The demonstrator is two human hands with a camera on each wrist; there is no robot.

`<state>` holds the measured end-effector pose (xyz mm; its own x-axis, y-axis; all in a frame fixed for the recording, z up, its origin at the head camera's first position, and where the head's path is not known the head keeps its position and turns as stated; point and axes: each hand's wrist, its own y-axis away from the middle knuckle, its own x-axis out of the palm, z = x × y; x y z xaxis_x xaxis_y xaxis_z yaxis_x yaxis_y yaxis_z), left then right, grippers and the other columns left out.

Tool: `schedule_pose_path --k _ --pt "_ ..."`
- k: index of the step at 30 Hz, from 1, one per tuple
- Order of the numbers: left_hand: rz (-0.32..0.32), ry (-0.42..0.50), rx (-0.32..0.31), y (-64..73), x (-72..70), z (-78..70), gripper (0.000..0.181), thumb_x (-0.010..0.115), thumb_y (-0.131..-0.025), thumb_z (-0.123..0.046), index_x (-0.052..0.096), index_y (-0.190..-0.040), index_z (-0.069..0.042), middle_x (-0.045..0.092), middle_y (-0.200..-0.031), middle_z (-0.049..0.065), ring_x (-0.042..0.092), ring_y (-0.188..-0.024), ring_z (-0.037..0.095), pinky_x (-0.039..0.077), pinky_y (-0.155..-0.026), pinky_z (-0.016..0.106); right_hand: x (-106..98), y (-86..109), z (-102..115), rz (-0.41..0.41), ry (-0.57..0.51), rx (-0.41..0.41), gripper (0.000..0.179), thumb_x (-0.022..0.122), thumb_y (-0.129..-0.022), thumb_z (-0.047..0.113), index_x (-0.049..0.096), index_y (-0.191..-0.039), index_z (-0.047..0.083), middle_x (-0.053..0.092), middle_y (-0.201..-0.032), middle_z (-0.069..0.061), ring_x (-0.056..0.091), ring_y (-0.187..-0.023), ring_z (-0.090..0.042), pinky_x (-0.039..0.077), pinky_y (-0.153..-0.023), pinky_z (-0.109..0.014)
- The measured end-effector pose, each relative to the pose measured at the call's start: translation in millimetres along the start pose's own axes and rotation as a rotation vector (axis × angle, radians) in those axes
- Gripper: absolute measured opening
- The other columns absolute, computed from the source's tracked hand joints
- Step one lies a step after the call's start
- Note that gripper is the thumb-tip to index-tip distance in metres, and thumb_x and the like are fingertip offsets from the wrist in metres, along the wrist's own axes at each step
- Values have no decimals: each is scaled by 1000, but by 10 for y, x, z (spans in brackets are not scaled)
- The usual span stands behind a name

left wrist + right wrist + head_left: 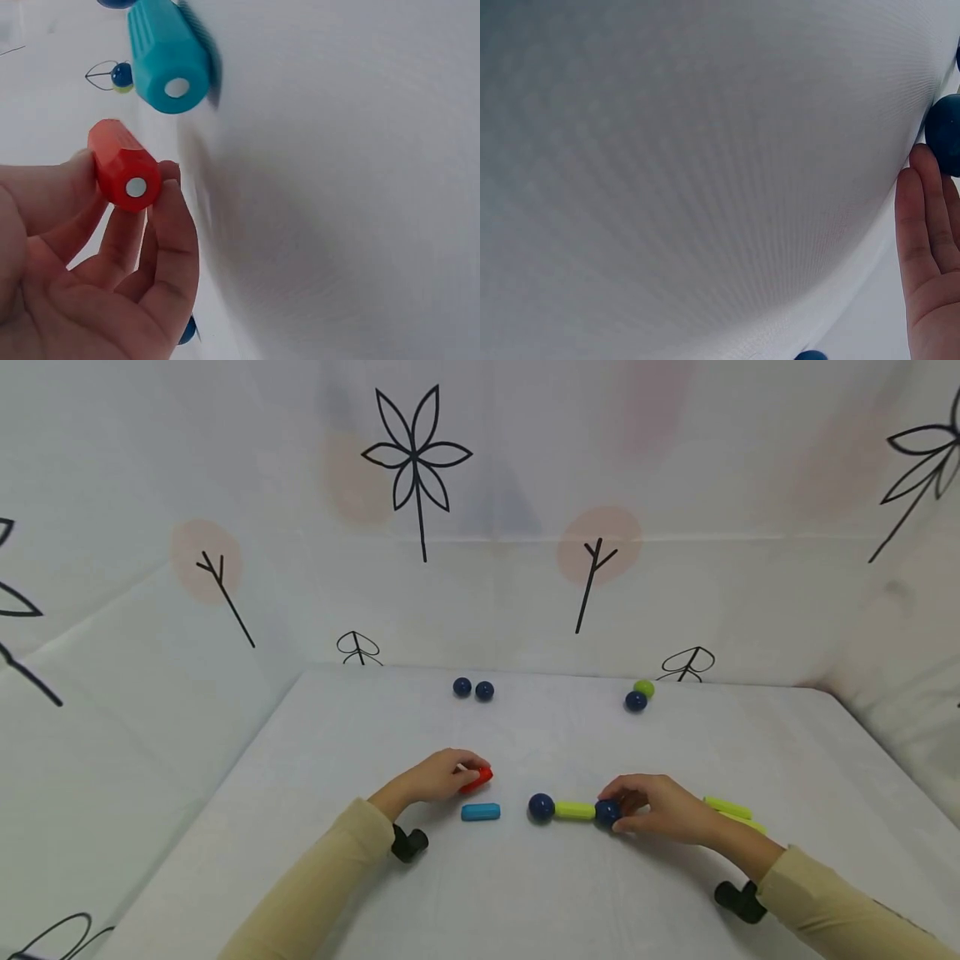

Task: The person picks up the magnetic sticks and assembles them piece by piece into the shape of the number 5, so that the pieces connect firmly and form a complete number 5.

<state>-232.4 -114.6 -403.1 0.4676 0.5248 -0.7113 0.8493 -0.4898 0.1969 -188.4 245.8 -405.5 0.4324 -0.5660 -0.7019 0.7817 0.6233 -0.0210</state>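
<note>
Nearest, two forearms in tan sleeves (315,885) come in from the lower left and lower right, each with a black device (408,843) at the wrist, angling inward over the white-covered counter (525,902). The left hand (438,775) reaches forward and to the right, palm side inward, thumb and fingers pinching a red rod (480,777) that slants just beyond a blue rod (480,812) lying on the counter. The right hand (660,808) points left, its thumb and fingers curved about the right navy ball (607,814), which touches one end of a green rod (574,811); the left navy ball (541,807) touches the other end, so the three make a straight row. More yellow-green rods (729,807) lie just behind the right wrist, partly hidden by it. The left wrist view adds what the head view hides: the red rod's faceted side and a pale round disc in its end, with a matching disc in the blue rod. The right wrist view shows fingers extended against a dark ball cut by the frame, the thumb out of sight; only the head view shows the whole row. Farther off stand two navy balls (484,691) side by side, and to their right a navy ball (636,701) beside a green ball (644,687). Behind hangs a pale cloth (495,593) with line-drawn plants.
</note>
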Motion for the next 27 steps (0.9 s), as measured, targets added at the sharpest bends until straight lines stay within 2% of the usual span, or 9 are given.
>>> schedule_pose_path --k 9,16,22,27 --pt "-85 161 -43 53 9 -51 31 56 -103 -15 62 -132 -9 62 -122 8 58 -99 22 54 -81 33 4 1 -2 -1 4 -5 32 79 -84 12 67 -113 5 68 -107 -1 62 -86 -6 55 -77 -25" --pt "-153 229 -70 107 30 -85 30 60 -100 -15 63 -130 -10 64 -118 7 58 -105 23 54 -88 36 -1 -1 -4 3 -2 -5 33 79 -85 14 66 -114 5 67 -107 -2 62 -87 -6 55 -78 -25" --pt "-175 356 -96 145 80 -136 33 65 -98 -18 63 -128 -5 66 -116 9 64 -96 20 57 -83 33 5 1 -21 1 -3 -9 33 79 -85 13 67 -114 5 68 -108 -2 62 -87 -6 55 -77 -25" --pt "-177 415 -98 159 129 -183 33 67 -97 -19 63 -126 -4 66 -114 9 66 -93 20 58 -81 32 11 0 -4 -4 5 -7 33 80 -84 13 67 -113 5 68 -107 -2 62 -86 -6 55 -77 -25"
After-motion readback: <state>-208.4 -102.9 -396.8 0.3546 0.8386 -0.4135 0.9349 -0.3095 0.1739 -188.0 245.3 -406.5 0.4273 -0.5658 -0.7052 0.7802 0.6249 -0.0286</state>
